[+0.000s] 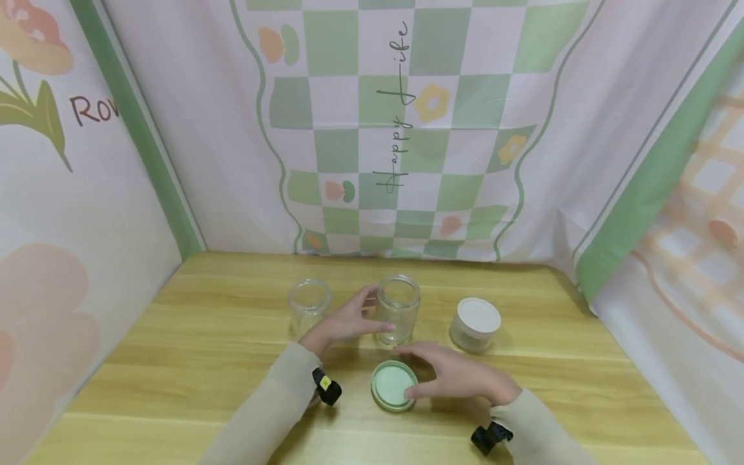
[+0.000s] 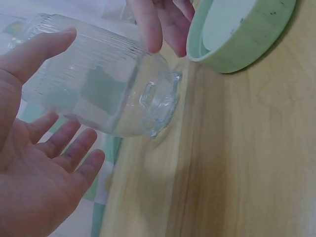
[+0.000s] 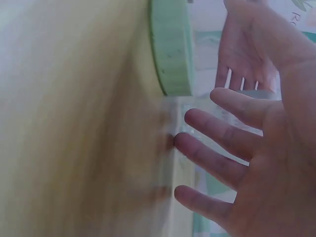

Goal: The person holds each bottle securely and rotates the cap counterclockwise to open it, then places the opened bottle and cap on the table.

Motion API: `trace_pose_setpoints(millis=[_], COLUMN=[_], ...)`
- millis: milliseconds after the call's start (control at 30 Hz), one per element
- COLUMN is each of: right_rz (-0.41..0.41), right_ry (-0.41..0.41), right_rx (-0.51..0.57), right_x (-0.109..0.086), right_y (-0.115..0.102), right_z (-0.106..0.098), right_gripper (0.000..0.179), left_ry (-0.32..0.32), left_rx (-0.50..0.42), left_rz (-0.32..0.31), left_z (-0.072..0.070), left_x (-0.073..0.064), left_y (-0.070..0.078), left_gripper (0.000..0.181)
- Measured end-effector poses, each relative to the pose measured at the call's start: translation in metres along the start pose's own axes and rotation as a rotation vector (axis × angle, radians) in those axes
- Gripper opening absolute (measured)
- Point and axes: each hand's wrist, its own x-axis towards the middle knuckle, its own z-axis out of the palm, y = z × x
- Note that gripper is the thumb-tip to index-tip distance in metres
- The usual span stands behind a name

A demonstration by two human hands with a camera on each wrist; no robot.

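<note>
A tall clear glass jar stands upright and lidless on the table. My left hand is beside its left side, thumb in front and fingers spread; the left wrist view shows the glass jar with the fingers apart from it. Nearer to me lies a round green lid, its pale inner face up. My right hand hovers at the lid's right, fingers extended and thumb over its rim; whether the thumb touches is unclear. The right wrist view shows the lid's side and the spread right fingers.
A shorter open glass jar stands at the left, partly behind my left forearm. At the right is a low clear jar with a white lid. The wooden table meets a patterned cloth at the back.
</note>
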Motion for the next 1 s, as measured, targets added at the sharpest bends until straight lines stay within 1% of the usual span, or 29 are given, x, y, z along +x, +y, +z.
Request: trace_pose_setpoints(millis=[133,367,467,567,633,733,800,867,933,1000], right_rz=[0.037,-0.006,-0.045,-0.070,-0.062,-0.037,-0.028,-0.027,-0.034,-0.036], right_ry=[0.064,0.223,0.280,0.330,0.354,0.384,0.405,0.424,0.442,0.451], right_rx=[-0.018,-0.090,-0.129,-0.152,-0.162,-0.166,-0.170,-0.166,-0.159,-0.157], right_x=[-0.005,-0.012,-0.015,-0.018,-0.021,-0.025,-0.029,-0.033,-0.036,-0.039], right_y=[-0.003,-0.011,-0.015,-0.018,-0.019,-0.019,-0.018,-0.015,-0.011,-0.007], right_z=[-0.010,-0.033,-0.043,-0.051,-0.055,-0.062,-0.066,-0.069,-0.071,-0.074], right_gripper=[0.070,0.059,0.055,0.051,0.050,0.047,0.046,0.045,0.043,0.042], left_ry=[0.017,0.055,0.076,0.113,0.149,0.207,0.238,0.264,0.279,0.291], left_rx=[0.027,0.066,0.090,0.126,0.156,0.226,0.278,0.320,0.343,0.349], left_rz=[0.029,0.060,0.100,0.158,0.197,0.260,0.318,0.395,0.469,0.518], left_z=[-0.002,-0.002,-0.001,0.000,0.001,0.002,0.004,0.006,0.008,0.011], left_x=[-0.003,-0.005,-0.004,-0.004,-0.004,-0.004,-0.002,0.000,0.001,0.003], left_y=[0.004,0.011,0.014,0.018,0.021,0.026,0.030,0.034,0.040,0.046], left_gripper=[0.095,0.095,0.093,0.088,0.083,0.077,0.073,0.068,0.063,0.059])
